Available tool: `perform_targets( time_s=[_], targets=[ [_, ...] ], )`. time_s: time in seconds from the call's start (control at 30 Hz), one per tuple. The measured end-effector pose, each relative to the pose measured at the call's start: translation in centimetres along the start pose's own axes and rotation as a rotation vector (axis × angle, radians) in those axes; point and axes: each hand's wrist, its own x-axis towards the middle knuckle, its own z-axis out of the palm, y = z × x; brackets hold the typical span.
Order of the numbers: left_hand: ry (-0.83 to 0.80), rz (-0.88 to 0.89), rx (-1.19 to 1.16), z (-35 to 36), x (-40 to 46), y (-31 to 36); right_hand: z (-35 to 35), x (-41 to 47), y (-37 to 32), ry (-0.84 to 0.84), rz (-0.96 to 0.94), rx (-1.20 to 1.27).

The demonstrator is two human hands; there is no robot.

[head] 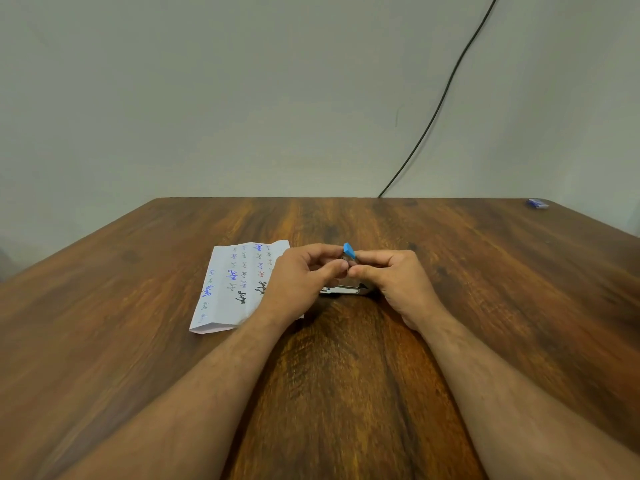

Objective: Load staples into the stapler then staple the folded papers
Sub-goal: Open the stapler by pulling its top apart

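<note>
A small stapler (346, 289) with a blue top (349, 250) and a metal base lies in the middle of the wooden table (346, 358), mostly hidden by my hands. My left hand (304, 278) and my right hand (394, 278) meet above it, fingertips pinching at the raised blue part. Whether either hand also holds staples is hidden. The folded papers (232, 289), white with handwritten lines, lie flat to the left, partly under my left wrist.
A small blue box (538, 203) sits at the table's far right corner. A black cable (443, 98) runs down the wall behind the table's back edge.
</note>
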Motion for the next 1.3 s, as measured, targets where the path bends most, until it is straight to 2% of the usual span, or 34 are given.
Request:
perform_targets(
  time_s=[0.47,1.0,1.3],
  targets=[
    [-0.002,-0.118,-0.004,0.1,-0.3,0.5,0.2,-0.3,-0.6,-0.004,-0.035,-0.055],
    [0.008,-0.156,0.169,0.2,-0.6,1.2,0.7,-0.5,-0.5,0.032,-0.159,-0.349],
    [0.010,-0.189,0.109,0.2,-0.4,1.2,1.0,-0.6,-0.3,0.056,-0.205,-0.437]
  ],
)
